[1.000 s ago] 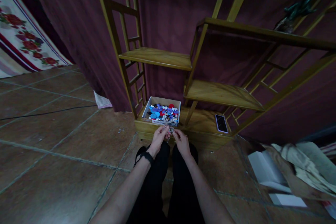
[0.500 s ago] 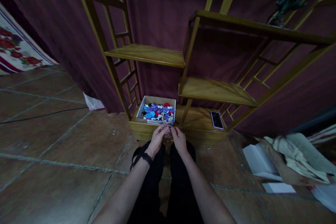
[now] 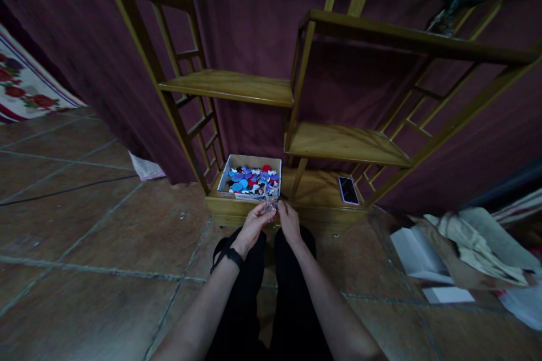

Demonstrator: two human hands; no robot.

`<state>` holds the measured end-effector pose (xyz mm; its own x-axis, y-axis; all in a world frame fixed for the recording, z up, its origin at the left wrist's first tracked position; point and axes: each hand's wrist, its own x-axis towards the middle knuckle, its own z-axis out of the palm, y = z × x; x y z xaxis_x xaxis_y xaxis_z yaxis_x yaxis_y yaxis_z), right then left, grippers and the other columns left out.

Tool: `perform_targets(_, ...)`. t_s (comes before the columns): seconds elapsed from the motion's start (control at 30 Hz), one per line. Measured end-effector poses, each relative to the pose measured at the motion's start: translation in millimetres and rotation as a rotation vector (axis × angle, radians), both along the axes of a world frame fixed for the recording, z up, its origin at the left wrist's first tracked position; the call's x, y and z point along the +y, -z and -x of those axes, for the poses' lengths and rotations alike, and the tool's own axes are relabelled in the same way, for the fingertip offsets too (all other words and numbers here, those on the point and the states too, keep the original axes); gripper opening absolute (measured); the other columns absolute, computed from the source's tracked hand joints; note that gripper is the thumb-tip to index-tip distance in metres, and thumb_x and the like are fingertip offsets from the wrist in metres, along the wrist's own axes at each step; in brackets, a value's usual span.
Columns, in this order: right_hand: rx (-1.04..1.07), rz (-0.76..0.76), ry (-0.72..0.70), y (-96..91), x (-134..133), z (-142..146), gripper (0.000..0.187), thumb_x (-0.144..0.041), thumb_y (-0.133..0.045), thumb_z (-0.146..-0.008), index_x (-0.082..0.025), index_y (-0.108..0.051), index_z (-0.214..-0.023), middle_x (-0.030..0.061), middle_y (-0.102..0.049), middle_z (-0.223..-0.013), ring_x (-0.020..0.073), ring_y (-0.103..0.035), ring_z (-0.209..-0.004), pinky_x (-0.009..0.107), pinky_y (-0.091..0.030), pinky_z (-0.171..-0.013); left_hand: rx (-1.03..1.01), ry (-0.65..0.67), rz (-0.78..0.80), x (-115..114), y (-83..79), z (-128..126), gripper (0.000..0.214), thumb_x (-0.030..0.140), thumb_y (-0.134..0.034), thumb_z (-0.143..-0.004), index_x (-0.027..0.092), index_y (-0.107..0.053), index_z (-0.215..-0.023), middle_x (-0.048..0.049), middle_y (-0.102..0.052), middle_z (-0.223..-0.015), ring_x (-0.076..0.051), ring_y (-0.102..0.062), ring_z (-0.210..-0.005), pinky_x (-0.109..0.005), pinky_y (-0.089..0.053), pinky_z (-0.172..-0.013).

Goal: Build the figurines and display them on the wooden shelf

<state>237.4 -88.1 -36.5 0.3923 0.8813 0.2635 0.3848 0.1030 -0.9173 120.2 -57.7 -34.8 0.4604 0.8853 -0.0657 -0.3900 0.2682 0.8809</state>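
Note:
My left hand (image 3: 253,227) and my right hand (image 3: 290,224) meet just in front of a shallow cardboard box (image 3: 227,166). Between their fingertips is a small clear, shiny piece (image 3: 271,203) that looks like crinkled plastic; its exact kind is too small to tell. Both hands are closed, thumbs and fingers pinched on this piece. Inside the box lies a heap of small blue, purple, red, white and black pieces (image 3: 249,179). The box rests on the low wooden base (image 3: 237,207) of a shelf unit.
A phone (image 3: 348,190) lies on the base to the right. Wooden shelves (image 3: 228,86) rise above the box before a dark red curtain (image 3: 249,5). White boxes (image 3: 419,254) and cloth (image 3: 478,242) lie on the floor at right. A black cable (image 3: 71,187) crosses the left floor.
The clear piece, which hung below my fingers with a reddish tint, now stands up above the fingertips. Both hands stay close together. The view has shifted slightly to the right.

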Motion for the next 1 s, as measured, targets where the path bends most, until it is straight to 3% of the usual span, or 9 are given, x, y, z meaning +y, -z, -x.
perform_targets(0.13, -0.148, -0.130, 0.142, 0.0, -3.3, 1.9, 0.028, -0.036, -0.040, -0.088, -0.022, -0.061, -0.099, 0.0048, -0.061, -0.099, 0.0177, -0.053, -0.097, 0.032, -0.038, -0.088, 0.001, -0.089, -0.062, 1.5, 3.7, -3.9, 0.045, 0.025, -0.075, -0.061, 0.016, -0.065, -0.104, -0.0067, -0.067, -0.099, -0.016, -0.060, -0.087, -0.027, -0.044, -0.081)
perform_targets(0.27, -0.188, -0.195, 0.178, -1.2, -8.3, 4.6, 0.023, -0.036, -0.045, -0.086, -0.022, -0.061, -0.095, 0.0055, -0.056, -0.100, 0.0178, -0.050, -0.098, 0.033, -0.037, -0.088, 0.060, -0.156, -0.102, 3.3, 5.9, -7.7, 0.042, 0.024, -0.076, -0.057, 0.016, -0.067, -0.098, -0.0048, -0.068, -0.095, -0.016, -0.060, -0.086, -0.029, -0.043, -0.084)
perform_targets(0.4, -0.220, -0.206, 0.175, 0.1, -9.7, 7.1, 0.020, -0.037, -0.051, -0.083, -0.022, -0.062, -0.090, 0.0047, -0.054, -0.095, 0.0180, -0.049, -0.095, 0.033, -0.038, -0.085, 0.127, -0.208, -0.128, 5.7, 11.5, -10.5, 0.041, 0.024, -0.075, -0.057, 0.015, -0.067, -0.097, -0.0041, -0.069, -0.092, -0.017, -0.061, -0.084, -0.030, -0.044, -0.084)
perform_targets(0.7, -0.314, -0.158, 0.198, 7.5, -7.3, 4.7, 0.018, -0.034, -0.050, -0.085, -0.021, -0.061, -0.085, 0.0031, -0.054, -0.086, 0.0178, -0.049, -0.086, 0.033, -0.035, -0.081, 0.242, -0.187, -0.285, 11.5, 31.1, -13.5, 0.043, 0.021, -0.073, -0.059, 0.016, -0.067, -0.101, -0.0083, -0.066, -0.104, -0.022, -0.059, -0.098, -0.036, -0.041, -0.094)
perform_targets(1.0, -0.300, -0.161, 0.171, 9.8, -7.6, -0.1, 0.020, -0.033, -0.048, -0.086, -0.021, -0.064, -0.086, 0.0035, -0.056, -0.083, 0.0177, -0.051, -0.084, 0.031, -0.038, -0.077, 0.269, -0.244, -0.285, 13.7, 37.9, -15.7, 0.043, 0.019, -0.072, -0.059, 0.016, -0.067, -0.101, -0.0075, -0.067, -0.100, -0.022, -0.061, -0.094, -0.038, -0.042, -0.093)
